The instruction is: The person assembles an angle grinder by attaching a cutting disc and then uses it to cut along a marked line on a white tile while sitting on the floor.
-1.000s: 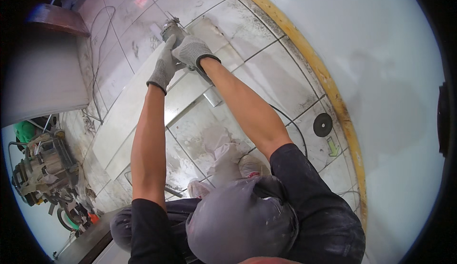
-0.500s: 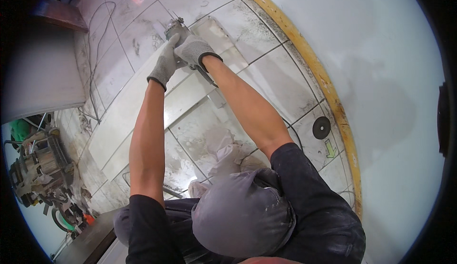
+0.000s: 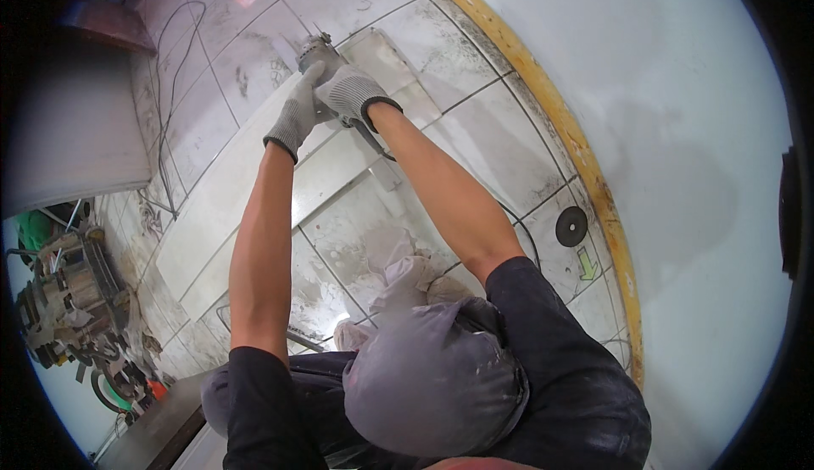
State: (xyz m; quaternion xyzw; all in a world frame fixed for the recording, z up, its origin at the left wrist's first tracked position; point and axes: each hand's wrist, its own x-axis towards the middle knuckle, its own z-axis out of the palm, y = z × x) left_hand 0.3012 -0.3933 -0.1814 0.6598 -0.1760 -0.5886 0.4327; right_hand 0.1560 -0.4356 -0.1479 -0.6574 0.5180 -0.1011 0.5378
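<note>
Both my hands, in grey knit gloves with dark cuffs, are closed around a dusty angle grinder [image 3: 316,51] at the far end of my reach. My left hand [image 3: 294,116] grips its left side, while my right hand [image 3: 353,93] wraps over it from the right. A cord trails back from the tool beneath my right wrist. Under the grinder lies a long white slab [image 3: 216,194] on the floor, with a straight line running along its length. My gloves hide most of the tool's body, and its disc cannot be made out clearly.
A loose black disc [image 3: 563,234] and a green arrow marker [image 3: 588,264] are on the tiled floor at right, beside a yellow-edged wall base [image 3: 585,161]. Crumpled pale cloth [image 3: 405,281] lies near my knees. Cluttered tools [image 3: 72,309] stand at left, and a cable [image 3: 172,101] crosses the tiles.
My two hands and the angle grinder have shifted slightly right and toward me. Both hands keep their grip.
</note>
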